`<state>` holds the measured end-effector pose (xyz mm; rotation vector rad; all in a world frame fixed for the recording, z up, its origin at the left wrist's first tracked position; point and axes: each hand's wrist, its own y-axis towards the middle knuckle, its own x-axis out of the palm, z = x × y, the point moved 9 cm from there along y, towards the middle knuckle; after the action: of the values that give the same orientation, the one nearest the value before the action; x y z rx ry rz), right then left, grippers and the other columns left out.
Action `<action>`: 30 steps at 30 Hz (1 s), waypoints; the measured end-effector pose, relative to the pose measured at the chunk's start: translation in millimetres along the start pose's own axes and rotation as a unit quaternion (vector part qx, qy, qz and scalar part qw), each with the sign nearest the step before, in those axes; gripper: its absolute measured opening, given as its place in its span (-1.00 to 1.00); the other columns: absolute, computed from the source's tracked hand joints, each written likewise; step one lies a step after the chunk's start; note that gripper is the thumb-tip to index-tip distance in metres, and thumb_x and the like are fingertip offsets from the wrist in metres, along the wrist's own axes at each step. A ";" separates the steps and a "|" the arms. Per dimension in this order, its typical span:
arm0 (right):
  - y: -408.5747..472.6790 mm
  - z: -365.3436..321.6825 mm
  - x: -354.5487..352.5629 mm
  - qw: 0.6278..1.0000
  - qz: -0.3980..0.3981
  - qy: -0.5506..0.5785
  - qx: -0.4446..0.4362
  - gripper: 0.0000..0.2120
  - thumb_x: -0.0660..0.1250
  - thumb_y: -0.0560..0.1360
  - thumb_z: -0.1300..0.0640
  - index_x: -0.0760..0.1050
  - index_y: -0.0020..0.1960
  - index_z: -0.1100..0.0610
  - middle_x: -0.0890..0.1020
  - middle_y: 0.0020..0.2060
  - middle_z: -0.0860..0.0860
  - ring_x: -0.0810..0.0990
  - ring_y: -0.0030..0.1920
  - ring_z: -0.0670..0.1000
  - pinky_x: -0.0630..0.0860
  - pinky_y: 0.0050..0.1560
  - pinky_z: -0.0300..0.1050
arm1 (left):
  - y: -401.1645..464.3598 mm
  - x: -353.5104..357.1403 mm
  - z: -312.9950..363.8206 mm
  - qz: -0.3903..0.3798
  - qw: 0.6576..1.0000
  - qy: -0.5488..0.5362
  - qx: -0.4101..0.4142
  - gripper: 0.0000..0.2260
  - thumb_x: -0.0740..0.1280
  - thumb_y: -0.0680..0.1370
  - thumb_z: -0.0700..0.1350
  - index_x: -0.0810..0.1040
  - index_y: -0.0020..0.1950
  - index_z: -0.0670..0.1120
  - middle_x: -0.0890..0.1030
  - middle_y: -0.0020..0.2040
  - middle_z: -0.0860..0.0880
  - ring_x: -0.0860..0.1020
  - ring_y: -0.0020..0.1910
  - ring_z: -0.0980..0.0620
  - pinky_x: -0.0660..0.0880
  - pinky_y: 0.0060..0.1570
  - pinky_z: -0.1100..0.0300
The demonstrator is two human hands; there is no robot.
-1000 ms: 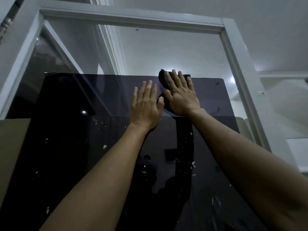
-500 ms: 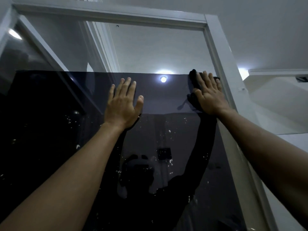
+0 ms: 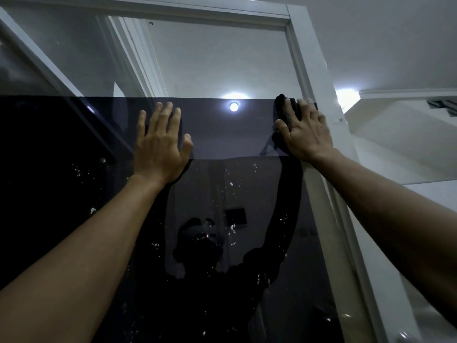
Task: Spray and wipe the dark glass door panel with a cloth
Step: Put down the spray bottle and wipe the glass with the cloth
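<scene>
I am watching the left hand [image 3: 160, 147] resting flat, fingers straight, on the dark tinted glass door panel [image 3: 222, 134]. The right hand [image 3: 305, 134] is pressing a black crumpled cloth [image 3: 280, 107] under its straight fingers, just beside the white door frame [image 3: 314, 70].

Dim, perhaps grainy (ceiling lamp [image 3: 233, 106] glare)

A black cloth [image 3: 280, 108] is showing against dark glass [image 3: 74, 144] that is carrying white specks, inside a white frame [image 3: 311, 58].
</scene>
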<state>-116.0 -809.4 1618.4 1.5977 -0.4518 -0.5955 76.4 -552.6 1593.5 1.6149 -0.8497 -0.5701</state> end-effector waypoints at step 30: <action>-117.2 10.1 25.6 0.993 0.005 0.120 0.010 -0.37 -0.25 0.61 -0.21 -0.13 0.66 -0.12 -0.11 0.67 -0.03 -0.23 0.64 -0.06 -0.28 0.62 -0.03 | -61.9 0.2 8.9 0.002 0.998 -0.050 -0.031 -0.40 -0.03 0.64 0.14 0.25 0.59 -0.16 0.24 0.61 -0.15 0.13 0.63 -0.14 -0.01 0.59 -0.18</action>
<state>-108.5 -819.6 1498.6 1.6611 -0.2872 -0.3855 83.4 -553.9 1531.4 1.5379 -0.8993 -0.6733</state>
